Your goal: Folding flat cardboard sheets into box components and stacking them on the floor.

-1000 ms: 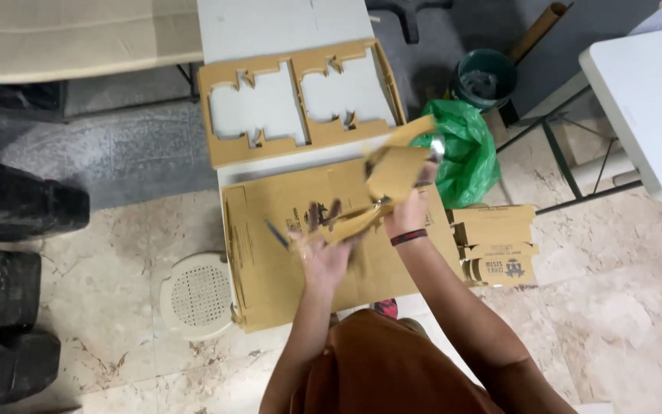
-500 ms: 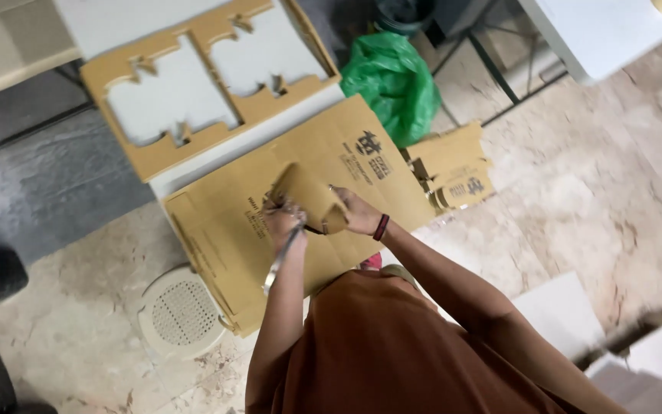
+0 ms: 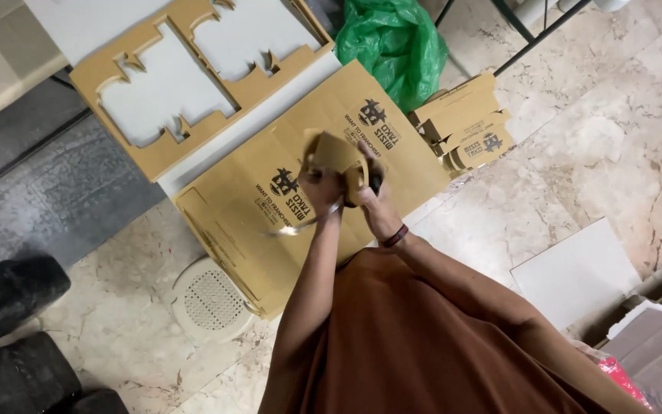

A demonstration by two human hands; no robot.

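both hands meet at the centre of the view: the left hand [image 3: 317, 186] and the right hand [image 3: 373, 201] are closed together around a small folded cardboard piece [image 3: 336, 156], which is held above a flat cardboard sheet [image 3: 254, 222]. a thin shiny blade [image 3: 300, 225] juts from the left hand toward 8 o'clock; its kind cannot be told. a dark wristband [image 3: 396, 236] circles the right wrist. the sheet lies partly on a white table [image 3: 101, 23]. at 11 o'clock, a cardboard frame with cut-out windows [image 3: 90, 77] rests on that table. at 12 o'clock sits a green plastic bag [image 3: 392, 42]; at 2 o'clock, a stack of folded cardboard boxes [image 3: 461, 123]. at 7 o'clock, a round white grille [image 3: 208, 299] lies on the marble floor [image 3: 576, 153].
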